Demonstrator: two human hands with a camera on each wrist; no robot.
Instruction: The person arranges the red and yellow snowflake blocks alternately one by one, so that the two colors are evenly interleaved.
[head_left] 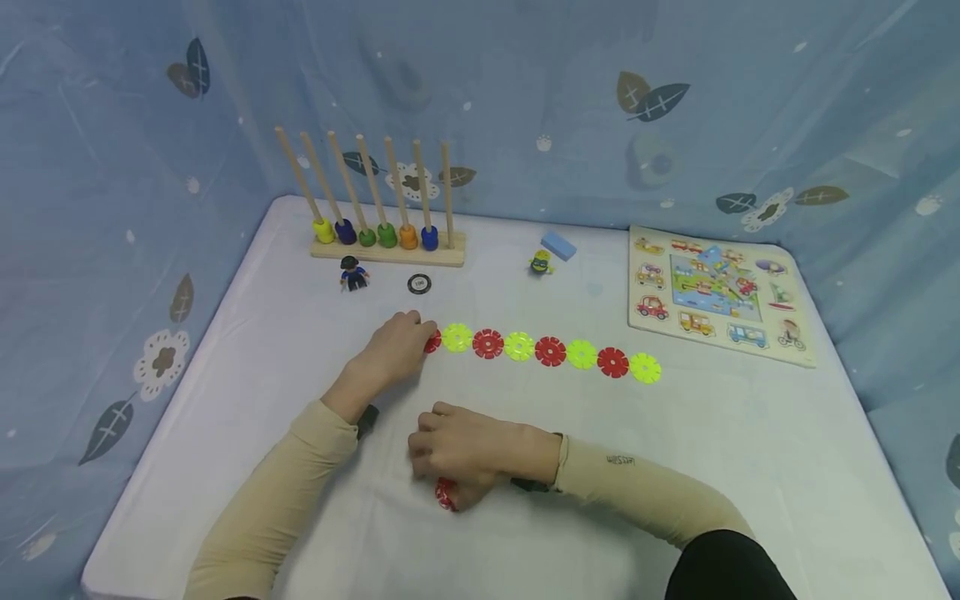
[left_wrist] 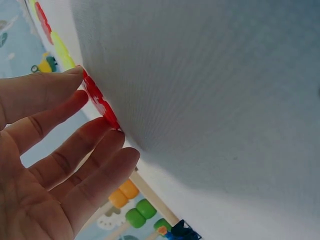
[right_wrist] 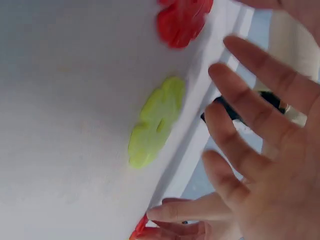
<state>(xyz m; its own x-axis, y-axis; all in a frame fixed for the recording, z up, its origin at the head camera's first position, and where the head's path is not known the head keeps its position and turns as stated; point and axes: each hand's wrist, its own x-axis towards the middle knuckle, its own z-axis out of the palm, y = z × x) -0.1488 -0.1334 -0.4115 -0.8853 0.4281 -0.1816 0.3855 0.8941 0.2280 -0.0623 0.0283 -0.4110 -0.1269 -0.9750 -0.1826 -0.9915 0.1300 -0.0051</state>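
Note:
My left hand [head_left: 393, 346] is at the left end of a row of flower-shaped plastic discs. In the left wrist view its thumb and fingertips hold a red flower disc [left_wrist: 99, 100] at its edges, flat on the table beside a yellow-green disc [left_wrist: 62, 51]. My right hand [head_left: 468, 446] hovers nearer the table's front, fingers spread in the right wrist view. Below those fingers lies a loose yellow-green disc [right_wrist: 157, 122], hidden under the hand from the head view. Another red disc [head_left: 446, 493] shows by the right thumb.
Red and yellow-green discs alternate rightward to a yellow-green end disc [head_left: 645, 367]. Behind stand a wooden peg stand [head_left: 387, 252] with coloured beads, a toy figure [head_left: 353, 273], a black chip [head_left: 419, 284], a small green toy [head_left: 540, 262], a blue block [head_left: 558, 245] and a picture puzzle [head_left: 720, 340].

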